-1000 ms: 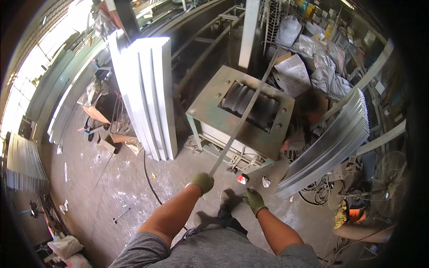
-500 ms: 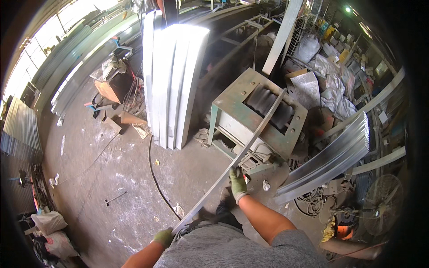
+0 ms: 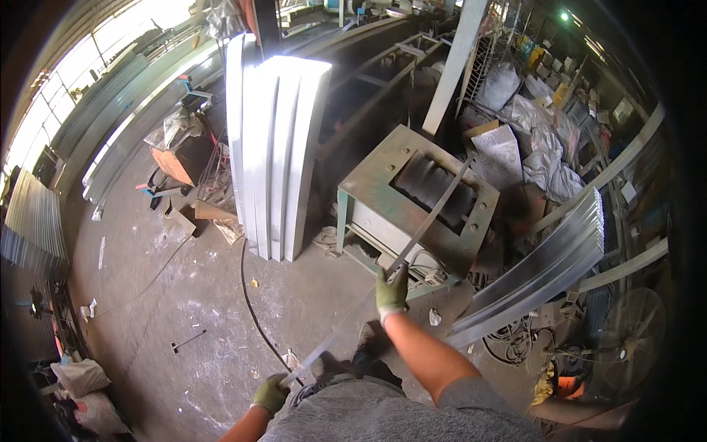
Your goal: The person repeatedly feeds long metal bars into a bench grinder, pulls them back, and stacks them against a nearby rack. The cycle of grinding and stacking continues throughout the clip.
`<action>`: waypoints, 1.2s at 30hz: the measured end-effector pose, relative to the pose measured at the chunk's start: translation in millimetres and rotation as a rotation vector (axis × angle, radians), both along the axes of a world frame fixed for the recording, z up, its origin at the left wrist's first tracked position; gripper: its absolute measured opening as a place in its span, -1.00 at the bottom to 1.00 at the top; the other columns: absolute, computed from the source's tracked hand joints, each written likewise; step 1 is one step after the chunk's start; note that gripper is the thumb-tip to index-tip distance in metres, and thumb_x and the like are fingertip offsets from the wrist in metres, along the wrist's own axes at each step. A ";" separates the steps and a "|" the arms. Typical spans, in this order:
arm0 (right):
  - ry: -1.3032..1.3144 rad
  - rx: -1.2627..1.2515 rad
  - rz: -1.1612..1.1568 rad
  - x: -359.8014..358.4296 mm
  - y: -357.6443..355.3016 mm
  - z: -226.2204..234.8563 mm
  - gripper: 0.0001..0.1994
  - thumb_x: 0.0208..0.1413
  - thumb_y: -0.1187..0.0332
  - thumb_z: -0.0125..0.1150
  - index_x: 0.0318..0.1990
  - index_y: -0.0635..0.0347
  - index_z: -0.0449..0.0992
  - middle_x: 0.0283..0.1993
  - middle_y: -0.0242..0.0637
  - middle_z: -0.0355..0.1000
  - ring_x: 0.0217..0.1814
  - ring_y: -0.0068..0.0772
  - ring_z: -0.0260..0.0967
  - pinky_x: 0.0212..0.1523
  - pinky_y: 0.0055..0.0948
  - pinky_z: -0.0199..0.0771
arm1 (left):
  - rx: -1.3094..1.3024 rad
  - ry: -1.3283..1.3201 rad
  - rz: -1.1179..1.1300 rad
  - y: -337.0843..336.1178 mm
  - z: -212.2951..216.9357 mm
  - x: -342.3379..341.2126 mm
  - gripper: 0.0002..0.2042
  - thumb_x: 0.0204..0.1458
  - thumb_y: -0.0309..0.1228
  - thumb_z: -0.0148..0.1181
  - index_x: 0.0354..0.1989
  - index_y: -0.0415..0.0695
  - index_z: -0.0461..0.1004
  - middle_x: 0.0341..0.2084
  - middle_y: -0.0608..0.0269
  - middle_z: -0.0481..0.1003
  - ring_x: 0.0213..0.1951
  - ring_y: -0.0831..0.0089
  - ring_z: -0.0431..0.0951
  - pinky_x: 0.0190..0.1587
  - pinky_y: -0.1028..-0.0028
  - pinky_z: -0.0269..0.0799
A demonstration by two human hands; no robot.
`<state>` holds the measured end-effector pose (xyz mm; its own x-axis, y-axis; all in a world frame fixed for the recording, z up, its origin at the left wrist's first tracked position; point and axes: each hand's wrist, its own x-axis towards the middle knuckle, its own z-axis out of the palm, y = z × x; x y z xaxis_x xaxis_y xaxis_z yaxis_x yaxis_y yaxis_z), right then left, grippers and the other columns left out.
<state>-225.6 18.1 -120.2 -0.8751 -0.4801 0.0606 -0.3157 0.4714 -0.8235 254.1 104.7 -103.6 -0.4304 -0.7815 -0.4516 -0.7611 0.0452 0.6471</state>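
Observation:
A long, thin metal strip (image 3: 430, 219) slants from my waist up across the top of a green-edged machine with dark rollers (image 3: 439, 193). My left hand (image 3: 271, 393), in a green work glove, is closed round the strip's near end beside my hip. Farther along, my gloved right hand (image 3: 392, 290) holds the strip between thumb and fingers, just in front of the machine. The stretch between my hands looks pale and blurred against the floor. The strip's far end lies over the roller opening.
Bright metal lengths (image 3: 283, 155) stand upright left of the machine. A stack of ribbed metal lengths (image 3: 541, 261) leans at the right, near a large fan (image 3: 630, 335). A black cable (image 3: 254, 313) crosses the floor. A small T-shaped metal tool (image 3: 189, 340) lies at the left.
The strip has turned in my hands and looks narrower beyond my right hand. My right hand's thumb and fingers stand farther apart around it. The view has shifted slightly.

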 end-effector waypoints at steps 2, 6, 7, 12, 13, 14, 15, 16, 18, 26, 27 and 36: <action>0.333 -0.044 0.037 -61.0 -31.3 13.6 -0.17 0.35 0.10 0.34 0.57 0.47 0.15 0.62 0.36 0.15 0.70 0.33 0.07 0.70 0.01 0.04 | 0.008 -0.003 0.184 -21.0 23.2 -53.1 -0.69 0.13 -0.23 0.53 -0.02 -0.08 0.72 -0.27 0.13 0.75 -0.25 0.39 0.74 -0.10 0.31 0.64; 0.476 0.121 0.003 -131.3 -78.0 31.4 -0.27 0.37 0.05 0.25 0.50 0.42 0.29 0.57 0.30 0.25 0.61 0.30 0.22 0.62 0.06 0.20 | 0.078 -0.139 -0.039 -61.1 64.4 -128.3 -0.56 0.19 0.05 0.47 -0.05 -0.09 0.72 -0.33 0.05 0.71 -0.28 0.26 0.70 -0.19 0.22 0.58; 0.539 0.153 0.009 -136.3 -80.4 31.6 -0.29 0.38 0.03 0.22 0.49 0.40 0.32 0.56 0.27 0.27 0.60 0.30 0.24 0.61 0.08 0.22 | 0.057 -0.210 -0.107 -64.8 72.4 -141.7 -0.57 0.19 0.03 0.48 -0.07 -0.11 0.73 -0.36 0.07 0.70 -0.33 0.37 0.67 -0.22 0.26 0.56; 0.670 0.233 0.050 -173.5 -99.7 37.6 -0.34 0.42 -0.04 0.11 0.45 0.30 0.41 0.53 0.16 0.34 0.58 0.30 0.26 0.56 0.13 0.27 | 0.205 -0.190 0.048 -84.2 94.1 -206.4 -0.35 0.28 0.33 0.23 -0.14 -0.13 0.76 -0.36 0.02 0.71 -0.29 0.24 0.71 -0.15 0.21 0.59; 0.695 0.245 0.033 -185.4 -105.4 39.8 -0.40 0.43 0.00 0.10 0.39 0.32 0.46 0.50 0.15 0.38 0.57 0.29 0.27 0.55 0.13 0.28 | 0.246 -0.144 0.073 -85.7 96.9 -219.5 -0.34 0.29 0.34 0.21 -0.12 -0.13 0.76 -0.34 0.03 0.72 -0.27 0.23 0.73 -0.14 0.20 0.60; 0.720 0.240 0.027 -200.0 -111.5 43.7 -0.45 0.43 0.02 0.10 0.30 0.32 0.52 0.42 0.16 0.44 0.52 0.31 0.31 0.53 0.14 0.30 | 0.284 -0.094 0.099 -88.2 99.6 -233.0 -0.33 0.30 0.34 0.19 -0.10 -0.13 0.76 -0.32 0.03 0.73 -0.25 0.22 0.74 -0.12 0.20 0.61; 0.771 0.215 0.008 -213.1 -117.8 47.1 -0.51 0.43 0.04 0.11 0.22 0.31 0.55 0.35 0.13 0.48 0.46 0.29 0.36 0.50 0.13 0.34 | 0.255 -0.132 0.070 -91.0 101.7 -246.9 -0.31 0.30 0.36 0.17 -0.10 -0.15 0.76 -0.31 0.04 0.75 -0.21 0.20 0.77 -0.10 0.20 0.63; 0.807 0.203 -0.007 -223.8 -121.3 49.2 -0.56 0.43 0.07 0.11 0.14 0.29 0.58 0.29 0.10 0.52 0.40 0.27 0.40 0.47 0.13 0.38 | 0.276 -0.125 0.058 -94.9 103.8 -258.9 -0.28 0.30 0.37 0.14 -0.06 -0.16 0.75 -0.24 -0.03 0.75 -0.13 0.10 0.75 -0.04 0.17 0.61; 0.764 0.247 0.076 -245.8 -126.7 54.4 -0.61 0.42 0.09 0.11 0.07 0.27 0.59 0.24 0.04 0.54 0.36 0.22 0.43 0.43 0.11 0.42 | 0.330 -0.109 0.038 -105.3 107.3 -279.3 -0.24 0.31 0.40 0.06 0.02 -0.16 0.73 -0.11 -0.17 0.74 0.03 -0.11 0.73 0.09 0.10 0.58; 0.737 0.314 0.117 -249.5 -133.4 43.4 -0.52 0.43 0.06 0.07 0.27 0.21 0.56 0.45 -0.03 0.43 0.53 0.14 0.32 0.54 0.06 0.31 | 0.333 -0.088 0.027 -114.9 94.1 -276.9 -0.25 0.31 0.39 0.10 0.05 -0.17 0.72 -0.08 -0.21 0.71 0.05 -0.14 0.72 0.12 0.07 0.57; 0.729 0.327 0.130 -244.7 -130.7 42.3 -0.50 0.44 0.06 0.06 0.32 0.21 0.52 0.49 -0.03 0.39 0.57 0.14 0.27 0.57 0.06 0.26 | 0.332 -0.086 0.030 -111.4 88.7 -269.2 -0.26 0.31 0.38 0.10 0.05 -0.16 0.72 -0.08 -0.21 0.71 0.05 -0.14 0.72 0.12 0.07 0.57; 0.703 0.415 0.161 -158.1 -95.1 31.8 -0.44 0.44 0.10 0.04 0.45 0.25 0.41 0.59 0.05 0.27 0.68 0.18 0.12 0.64 0.08 0.12 | 0.337 -0.018 0.065 -79.5 46.7 -180.0 -0.31 0.33 0.34 0.13 0.03 -0.14 0.73 -0.14 -0.18 0.73 -0.02 -0.10 0.74 0.06 0.09 0.60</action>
